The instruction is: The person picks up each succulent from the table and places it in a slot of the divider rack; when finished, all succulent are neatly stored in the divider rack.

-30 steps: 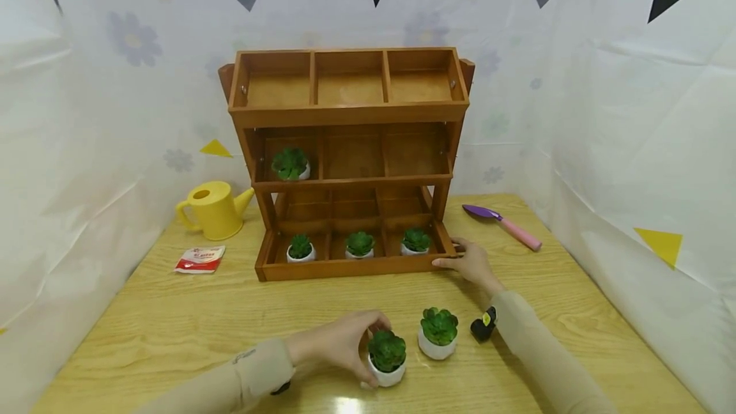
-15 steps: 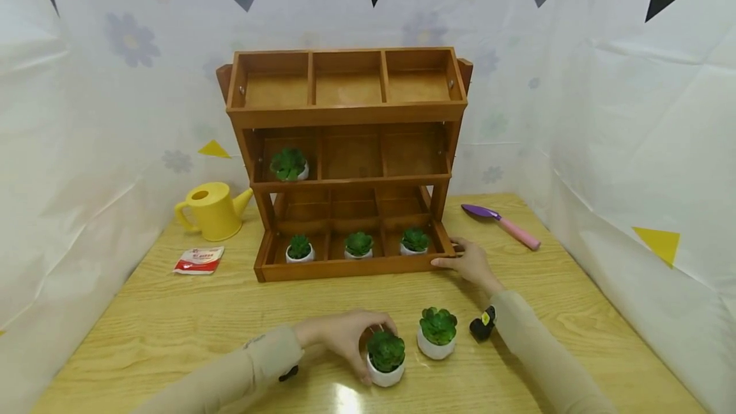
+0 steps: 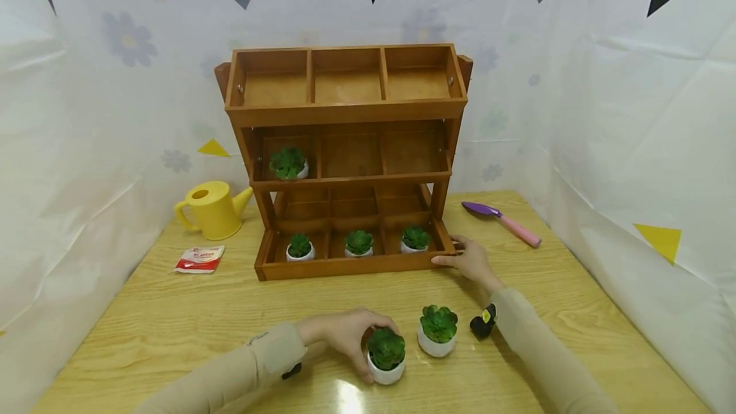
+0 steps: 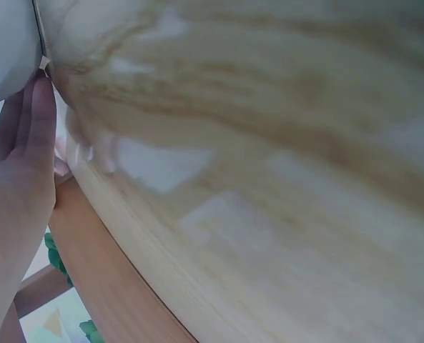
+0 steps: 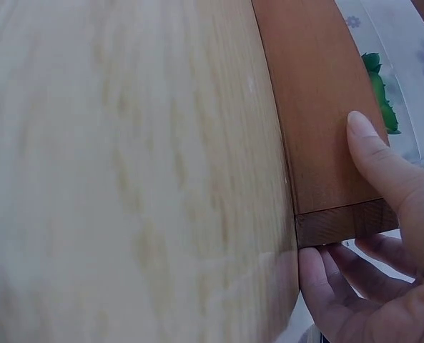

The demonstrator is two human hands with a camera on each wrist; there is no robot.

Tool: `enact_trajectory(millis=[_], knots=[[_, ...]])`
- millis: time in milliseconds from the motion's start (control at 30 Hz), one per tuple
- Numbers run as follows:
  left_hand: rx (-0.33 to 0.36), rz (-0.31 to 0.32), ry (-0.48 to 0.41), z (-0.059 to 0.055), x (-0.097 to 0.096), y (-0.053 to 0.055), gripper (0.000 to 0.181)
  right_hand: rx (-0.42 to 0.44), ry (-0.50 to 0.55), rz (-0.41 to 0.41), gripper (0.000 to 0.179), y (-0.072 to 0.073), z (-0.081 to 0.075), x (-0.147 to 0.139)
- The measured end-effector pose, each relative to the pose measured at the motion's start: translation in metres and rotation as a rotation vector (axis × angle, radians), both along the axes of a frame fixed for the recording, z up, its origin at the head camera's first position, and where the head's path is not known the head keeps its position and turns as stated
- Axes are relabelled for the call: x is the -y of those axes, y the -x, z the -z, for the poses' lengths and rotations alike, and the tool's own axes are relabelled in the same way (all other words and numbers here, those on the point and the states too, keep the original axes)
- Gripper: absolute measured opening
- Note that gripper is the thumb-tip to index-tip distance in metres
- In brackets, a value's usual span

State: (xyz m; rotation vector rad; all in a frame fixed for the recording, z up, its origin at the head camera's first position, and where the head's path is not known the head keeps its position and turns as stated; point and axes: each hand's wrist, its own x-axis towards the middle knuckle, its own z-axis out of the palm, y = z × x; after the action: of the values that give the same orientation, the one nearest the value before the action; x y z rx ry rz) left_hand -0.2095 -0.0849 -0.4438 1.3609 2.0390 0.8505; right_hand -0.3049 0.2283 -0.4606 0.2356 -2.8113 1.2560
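Note:
My left hand [image 3: 352, 338] curls round a small potted succulent [image 3: 386, 355] in a white pot at the table's front; the left wrist view shows its fingers against the white pot [image 4: 8, 50]. A second potted succulent [image 3: 438, 331] stands just right of it. With my right hand [image 3: 473, 263] I grip the lower right corner of a brown wooden plant shelf [image 3: 351, 267]. In the right wrist view the thumb lies on the shelf's front board [image 5: 319, 107], and the fingers bend in at its end. Three potted succulents sit in the bottom tier, one in the middle tier's left compartment.
A yellow watering can [image 3: 215, 211] stands left of the shelf, with a red and white packet [image 3: 199, 260] in front of it. On the right lies a trowel [image 3: 506, 222] with a purple blade and pink handle. White sheeting [image 3: 644, 145] surrounds the wooden table [image 3: 230, 312].
My left hand has shifted slightly round the pot, its fingers further over the far side. The succulent stays nearly in place. My right hand keeps its grip on the shelf corner.

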Motion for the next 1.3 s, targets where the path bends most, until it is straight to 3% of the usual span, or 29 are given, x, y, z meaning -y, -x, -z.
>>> enact_trajectory(millis=[433, 500, 633, 800, 1067, 1167, 1300], knots=[[0.122, -0.046, -0.118, -0.001, 0.007, -0.002, 0.063, 0.016, -0.004, 0.004, 0.086, 0.001, -0.003, 0.000], [0.108, -0.064, -0.140, -0.003, 0.009, -0.001, 0.063, 0.016, -0.012, 0.005, 0.086, 0.001, -0.003, -0.001], [0.009, -0.114, -0.185, -0.012, 0.014, 0.003, 0.064, 0.021, -0.022, 0.007, 0.087, 0.001, -0.003, 0.000], [-0.134, -0.218, -0.275, -0.028, 0.020, 0.009, 0.066, 0.028, -0.014, 0.011, 0.087, -0.001, -0.003, 0.000], [-0.334, -0.458, -0.381, -0.053, 0.023, 0.020, 0.065, 0.031, -0.012, 0.013, 0.088, -0.001, -0.001, -0.001], [-0.386, -0.569, -0.428, -0.063, 0.019, 0.024, 0.067, 0.026, -0.012, 0.012, 0.087, 0.000, -0.001, -0.001], [-0.394, -0.720, -0.522, -0.078, 0.009, 0.027, 0.067, 0.028, -0.016, 0.019, 0.088, 0.001, -0.001, -0.001]])
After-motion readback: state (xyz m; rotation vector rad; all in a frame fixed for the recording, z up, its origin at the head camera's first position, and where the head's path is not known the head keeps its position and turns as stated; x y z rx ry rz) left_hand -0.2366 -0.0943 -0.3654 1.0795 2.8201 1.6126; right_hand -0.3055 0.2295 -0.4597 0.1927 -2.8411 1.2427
